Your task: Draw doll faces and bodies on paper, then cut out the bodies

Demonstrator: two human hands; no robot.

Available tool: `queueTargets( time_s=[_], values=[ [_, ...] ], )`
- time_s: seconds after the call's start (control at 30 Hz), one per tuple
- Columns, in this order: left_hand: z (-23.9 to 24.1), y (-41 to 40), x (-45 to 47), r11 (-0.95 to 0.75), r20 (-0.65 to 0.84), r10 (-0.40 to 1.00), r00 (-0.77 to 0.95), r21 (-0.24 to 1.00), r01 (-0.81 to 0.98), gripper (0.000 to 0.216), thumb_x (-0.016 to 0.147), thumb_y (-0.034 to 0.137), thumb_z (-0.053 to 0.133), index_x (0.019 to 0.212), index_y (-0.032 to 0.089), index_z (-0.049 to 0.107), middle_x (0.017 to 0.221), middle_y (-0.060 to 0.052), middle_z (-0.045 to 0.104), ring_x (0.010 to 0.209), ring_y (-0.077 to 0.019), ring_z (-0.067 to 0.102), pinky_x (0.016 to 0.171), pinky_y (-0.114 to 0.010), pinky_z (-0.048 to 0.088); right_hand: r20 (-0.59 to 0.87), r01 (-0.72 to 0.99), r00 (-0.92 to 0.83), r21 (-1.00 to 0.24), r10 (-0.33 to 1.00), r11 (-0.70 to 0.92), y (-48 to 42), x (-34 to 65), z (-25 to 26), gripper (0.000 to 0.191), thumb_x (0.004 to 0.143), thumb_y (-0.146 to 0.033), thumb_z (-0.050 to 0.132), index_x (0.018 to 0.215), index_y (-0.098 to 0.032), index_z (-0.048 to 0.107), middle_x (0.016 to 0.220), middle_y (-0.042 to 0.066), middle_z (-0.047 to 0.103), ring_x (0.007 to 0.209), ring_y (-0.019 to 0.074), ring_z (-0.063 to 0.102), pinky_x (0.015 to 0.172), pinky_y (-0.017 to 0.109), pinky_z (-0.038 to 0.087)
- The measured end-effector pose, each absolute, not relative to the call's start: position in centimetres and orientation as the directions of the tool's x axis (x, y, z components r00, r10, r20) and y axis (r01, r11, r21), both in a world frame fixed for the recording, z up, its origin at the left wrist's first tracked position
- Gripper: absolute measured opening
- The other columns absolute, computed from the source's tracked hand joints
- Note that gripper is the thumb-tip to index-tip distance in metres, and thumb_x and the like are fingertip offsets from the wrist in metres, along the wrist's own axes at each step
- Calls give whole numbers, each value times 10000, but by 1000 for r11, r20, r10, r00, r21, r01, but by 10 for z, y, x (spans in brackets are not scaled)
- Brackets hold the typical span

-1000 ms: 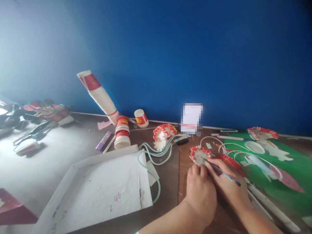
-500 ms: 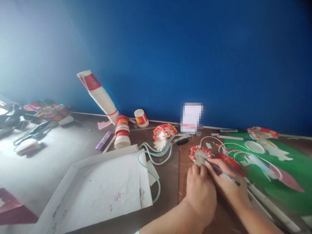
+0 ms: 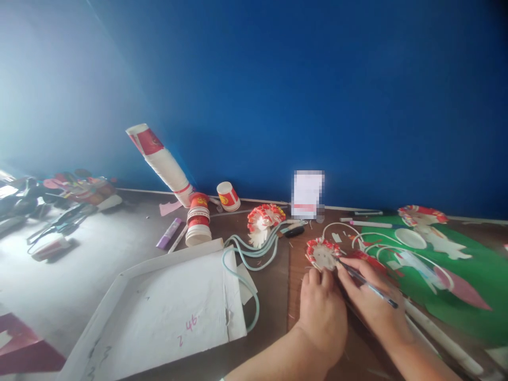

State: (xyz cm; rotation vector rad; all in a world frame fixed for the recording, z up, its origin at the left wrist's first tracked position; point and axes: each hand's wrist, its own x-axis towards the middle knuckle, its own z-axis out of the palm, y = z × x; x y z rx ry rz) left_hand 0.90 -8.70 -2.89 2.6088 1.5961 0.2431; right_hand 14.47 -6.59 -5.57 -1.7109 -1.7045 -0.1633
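Note:
A paper-cup flower (image 3: 323, 255), with a white middle and a red-and-white folded rim, lies on the brown tabletop. My left hand (image 3: 323, 304) is closed at its near edge, fingers bent over it and partly hiding it. In my right hand (image 3: 371, 296) a pen (image 3: 373, 289) is gripped, its tip end by the flower's right side. Whether the tip touches the paper I cannot tell. Another red-and-white cup flower (image 3: 265, 219) rests further back to the left.
A white box lid (image 3: 159, 317) and a pale blue cable (image 3: 257, 307) lie left. Stacked paper cups (image 3: 166, 169) lean on the blue wall. A purple glue stick (image 3: 169, 233) is nearby. Right lie green paper (image 3: 436, 301), a marker (image 3: 375, 225) and a further cup flower (image 3: 423, 216).
The view has shifted slightly, so most things sit a little lower and further left. My right hand and the pen have moved slightly against the flower; both grips stay the same.

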Motion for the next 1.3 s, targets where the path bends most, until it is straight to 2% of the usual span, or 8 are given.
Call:
queueTargets(
  time_s=[0.23,0.43,0.7,0.87,1.03,1.3],
  values=[
    [-33,-87,10,-459,139,886,442,131,879,384,957,203,477,1315,129,595,1107,-100,613,977,-246,496,878,-378,459,595,912,112,-380,796,156,-64,144,-52,286,940,-430,516,964,-221,710,807,57,787,651,211,727,551,287,485],
    [-38,-86,9,-426,148,903,403,200,882,415,968,216,489,1377,189,546,1172,-67,618,1004,-230,504,937,-370,455,618,906,86,-375,781,197,-63,142,-54,217,944,-370,541,973,-217,693,877,54,799,688,197,744,577,272,501],
    [-36,-84,9,-446,82,895,439,130,885,442,979,240,445,1403,151,531,1217,-107,608,1055,-243,496,949,-360,447,584,890,67,-401,809,216,-62,142,-60,231,947,-392,535,951,-226,694,883,44,801,675,198,748,557,275,516],
    [-30,-84,7,-441,16,894,447,197,876,419,987,253,408,1358,151,573,1216,-103,606,1068,-264,498,955,-396,448,584,885,61,-407,809,227,-61,142,-63,240,942,-397,536,957,-224,702,878,55,803,689,206,752,573,280,531],
    [-30,-84,5,-445,60,894,444,231,865,443,967,235,436,1387,143,542,1228,-108,595,1082,-266,489,980,-401,432,566,885,90,-423,820,195,-63,142,-60,238,932,-395,530,960,-227,697,887,53,804,704,213,756,577,285,533],
    [-30,-82,2,-447,47,891,452,274,852,393,964,244,429,1302,145,604,1151,-93,624,1053,-261,500,945,-393,452,593,886,65,-405,802,227,-64,143,-57,253,935,-407,520,930,-226,698,838,45,804,645,205,749,521,277,517]
  ],
)
